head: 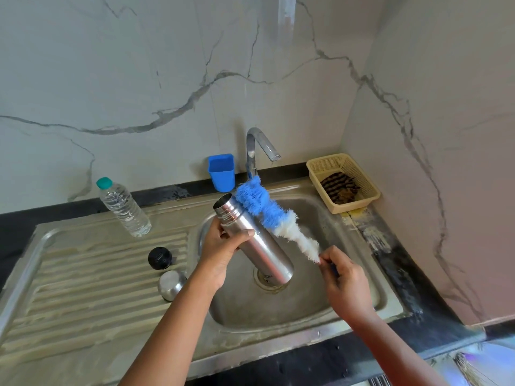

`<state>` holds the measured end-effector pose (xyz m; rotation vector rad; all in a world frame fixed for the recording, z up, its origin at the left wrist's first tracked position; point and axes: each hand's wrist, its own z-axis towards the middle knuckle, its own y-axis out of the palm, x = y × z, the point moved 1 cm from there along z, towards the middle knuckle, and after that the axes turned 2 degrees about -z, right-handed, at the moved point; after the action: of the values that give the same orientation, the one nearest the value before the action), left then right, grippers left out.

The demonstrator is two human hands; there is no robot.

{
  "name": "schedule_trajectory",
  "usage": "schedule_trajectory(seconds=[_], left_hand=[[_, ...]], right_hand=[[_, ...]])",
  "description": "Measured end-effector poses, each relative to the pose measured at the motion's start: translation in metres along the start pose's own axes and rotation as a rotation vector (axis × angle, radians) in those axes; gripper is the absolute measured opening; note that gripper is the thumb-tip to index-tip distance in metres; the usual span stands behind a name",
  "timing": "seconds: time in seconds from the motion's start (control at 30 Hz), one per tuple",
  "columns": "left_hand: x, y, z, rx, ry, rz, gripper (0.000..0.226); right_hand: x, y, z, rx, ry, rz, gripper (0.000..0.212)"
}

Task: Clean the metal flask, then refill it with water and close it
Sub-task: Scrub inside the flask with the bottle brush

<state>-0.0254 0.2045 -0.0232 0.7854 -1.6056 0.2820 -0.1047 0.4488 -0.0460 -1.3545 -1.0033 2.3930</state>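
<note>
- Head view, flask: our left hand (pixel 223 240) wraps its fingers and thumb around the upper body of the metal flask (pixel 255 239), holding it tilted over the sink (pixel 370 277) basin, open mouth up and toward the back edge, base down above the drain (pixel 269 280).
- Head view, brush: our right hand (pixel 347 282) pinches the handle end of the bottle brush (pixel 267 213) with curled fingers. The blue-and-white bristles lie along the outside of the flask; the blue tip sits just beside the mouth, not inside it.
- Head view, parts: the black stopper (pixel 160 257) and the steel cap (pixel 171 284) rest on the drainboard near its basin-side edge. The water bottle (pixel 122 208), capped, stands at the drainboard's back edge. The tap (pixel 259 151) stands at the back edge of the sink; no water flow is visible.
- Step in hand: we judge this as the cleaning stage, with refilling and closing not yet done.
- Next move: it likely calls for aligning the brush tip with the mouth and keeping the left grip firm, since a wet steel body may slip.
</note>
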Motion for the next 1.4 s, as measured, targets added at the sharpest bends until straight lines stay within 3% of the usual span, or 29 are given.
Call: schedule_trajectory(seconds=[0.17, 0.3, 0.43, 0.77, 1.0, 1.17, 1.23, 1.4], left_hand=[[-0.001, -0.002, 0.0, 0.016, 0.001, -0.111, 0.082], [-0.004, 0.0, -0.004, 0.018, -0.025, -0.183, 0.071], [-0.01, 0.0, -0.006, 0.015, -0.047, -0.243, 0.062], [-0.013, 0.005, -0.014, -0.019, -0.052, -0.293, 0.044], [-0.014, 0.01, -0.013, 0.062, -0.043, -0.03, 0.097], [-0.013, 0.005, -0.016, 0.07, -0.056, -0.066, 0.07], [-0.012, 0.001, -0.017, 0.065, -0.056, -0.096, 0.071], [-0.011, -0.008, -0.017, 0.056, -0.051, -0.14, 0.067]], right_hand=[[-0.002, 0.004, 0.001, 0.017, -0.015, -0.008, 0.025], [-0.008, 0.006, -0.002, 0.019, -0.094, -0.02, 0.024], [-0.004, 0.009, -0.006, 0.05, 0.023, 0.009, 0.027], [-0.01, 0.008, -0.016, 0.04, -0.014, -0.034, 0.024], [-0.016, 0.011, -0.022, 0.026, -0.002, -0.029, 0.021], [-0.009, 0.004, -0.016, 0.022, 0.034, -0.072, 0.026], [-0.012, 0.001, -0.017, 0.017, -0.022, -0.085, 0.024], [-0.014, 0.005, -0.017, 0.042, 0.051, -0.087, 0.026]])
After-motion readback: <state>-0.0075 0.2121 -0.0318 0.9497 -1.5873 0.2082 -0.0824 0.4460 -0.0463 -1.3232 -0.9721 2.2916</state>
